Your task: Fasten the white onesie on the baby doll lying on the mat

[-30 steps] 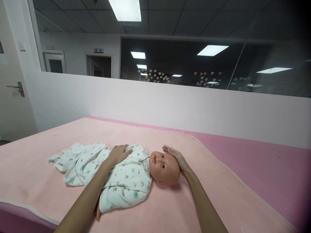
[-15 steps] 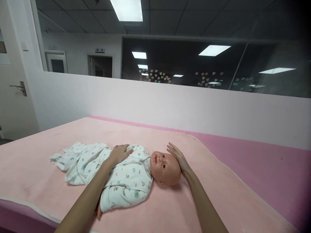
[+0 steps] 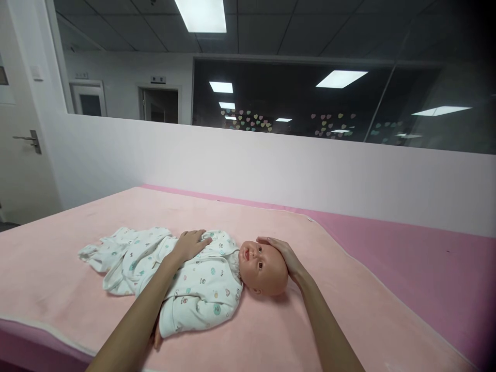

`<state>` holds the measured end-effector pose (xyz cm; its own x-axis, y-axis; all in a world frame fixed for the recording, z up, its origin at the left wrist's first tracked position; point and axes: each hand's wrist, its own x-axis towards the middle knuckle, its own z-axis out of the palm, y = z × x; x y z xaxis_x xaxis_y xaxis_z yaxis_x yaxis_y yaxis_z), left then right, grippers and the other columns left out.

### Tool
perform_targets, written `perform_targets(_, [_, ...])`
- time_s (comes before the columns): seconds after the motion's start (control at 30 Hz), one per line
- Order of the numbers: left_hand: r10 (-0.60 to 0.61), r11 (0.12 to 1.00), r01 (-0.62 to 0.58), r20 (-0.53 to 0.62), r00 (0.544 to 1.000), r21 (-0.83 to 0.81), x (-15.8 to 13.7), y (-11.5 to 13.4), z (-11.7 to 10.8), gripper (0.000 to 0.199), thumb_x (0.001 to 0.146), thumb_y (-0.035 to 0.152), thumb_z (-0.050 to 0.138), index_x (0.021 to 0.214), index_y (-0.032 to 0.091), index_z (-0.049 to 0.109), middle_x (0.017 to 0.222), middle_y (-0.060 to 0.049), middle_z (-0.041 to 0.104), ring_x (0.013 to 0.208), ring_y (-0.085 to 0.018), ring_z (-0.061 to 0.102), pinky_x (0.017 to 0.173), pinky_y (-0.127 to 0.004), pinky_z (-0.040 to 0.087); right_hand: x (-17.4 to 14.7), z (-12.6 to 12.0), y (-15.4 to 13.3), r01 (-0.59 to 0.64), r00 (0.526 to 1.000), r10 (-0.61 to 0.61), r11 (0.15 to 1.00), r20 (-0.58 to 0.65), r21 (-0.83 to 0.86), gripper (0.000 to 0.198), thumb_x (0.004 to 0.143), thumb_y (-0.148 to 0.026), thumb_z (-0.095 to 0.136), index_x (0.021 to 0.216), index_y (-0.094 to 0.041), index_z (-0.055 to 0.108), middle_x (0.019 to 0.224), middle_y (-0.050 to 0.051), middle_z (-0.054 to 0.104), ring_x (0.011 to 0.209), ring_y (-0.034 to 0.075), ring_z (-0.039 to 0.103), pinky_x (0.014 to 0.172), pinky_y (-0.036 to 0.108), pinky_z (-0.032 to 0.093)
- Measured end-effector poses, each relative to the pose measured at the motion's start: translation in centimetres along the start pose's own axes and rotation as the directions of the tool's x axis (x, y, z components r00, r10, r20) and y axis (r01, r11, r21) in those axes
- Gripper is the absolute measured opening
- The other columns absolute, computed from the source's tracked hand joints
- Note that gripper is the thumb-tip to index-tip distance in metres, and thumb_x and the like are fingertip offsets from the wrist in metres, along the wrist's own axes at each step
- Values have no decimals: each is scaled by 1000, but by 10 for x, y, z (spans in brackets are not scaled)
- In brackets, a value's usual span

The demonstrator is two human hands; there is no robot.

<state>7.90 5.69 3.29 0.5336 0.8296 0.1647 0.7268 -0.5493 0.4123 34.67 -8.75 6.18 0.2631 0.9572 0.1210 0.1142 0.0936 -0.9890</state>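
Observation:
A baby doll lies on its back on a pale pink blanket [image 3: 271, 341], its bald head [image 3: 265, 268] pointing right. It wears a white patterned sleepsuit [image 3: 201, 294] whose legs trail off to the left. My left hand [image 3: 189, 244] rests flat on the doll's chest, fingers spread. My right hand [image 3: 281, 253] cups the top of the doll's head, fingers curved over the crown. A small doll hand [image 3: 157, 341] sticks out of a sleeve near the front.
The blanket covers a darker pink mattress [image 3: 406, 268] that runs right and back to a low white wall [image 3: 271, 170]. Above it is a dark glass partition [image 3: 329, 98]. A white door [image 3: 19, 150] stands at the left.
My right hand's fingers lifted slightly off the doll's head, then slid back over the crown toward the forehead. My left hand has stayed on the chest.

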Motion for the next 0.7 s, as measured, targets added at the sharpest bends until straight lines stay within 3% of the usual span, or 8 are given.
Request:
perform_targets(0.17, [0,1000,0,6,1000,-1,0,0,0,67,85,59,25,134,17,44,133,-7,49,124,-25,42,109,-42,23,10,-4,9,44,989,-43,999,-140,8,66,69,-44,65,130,-24,47,141,6,43,131,19,40,111,33,30])
perform_targets(0.23, [4,1000,-4,2,1000,-2,1,0,1,68,85,59,25,134,16,44,133,-7,48,125,-26,41,109,-43,23,10,-5,9,42,988,-40,999,-149,11,72,69,-44,65,134,-25,42,142,6,42,131,20,40,110,34,32])
perform_targets(0.37, [-5,1000,5,-1,1000,-9,2,-2,2,68,85,60,26,134,17,45,134,-6,48,125,-26,41,110,-43,23,3,-3,4,-9,1000,9,1000,0,-5,55,72,-51,60,111,-12,64,114,12,65,108,26,59,98,38,42])
perform_targets(0.47, [0,1000,0,0,1000,-17,1,-2,2,69,85,60,26,134,17,44,134,-6,47,125,-27,40,110,-43,22,-4,0,-2,-36,997,37,999,62,-15,49,74,-52,57,94,-9,70,99,13,70,97,27,63,91,38,45])
perform_targets(0.6, [-1,1000,2,2,1000,-27,1,-1,1,69,84,61,26,134,16,44,134,-7,47,125,-28,40,110,-44,22,-2,0,-2,-20,1000,20,1000,11,-9,44,72,-50,59,92,-13,71,107,11,68,105,26,60,96,38,43])
perform_targets(0.7, [1,1000,-1,-3,1000,-29,1,-1,0,68,85,60,26,134,16,45,133,-8,48,124,-28,41,109,-44,23,5,-3,6,5,997,-3,1000,-83,24,46,68,-46,65,106,-21,66,126,7,58,118,24,53,104,37,39])
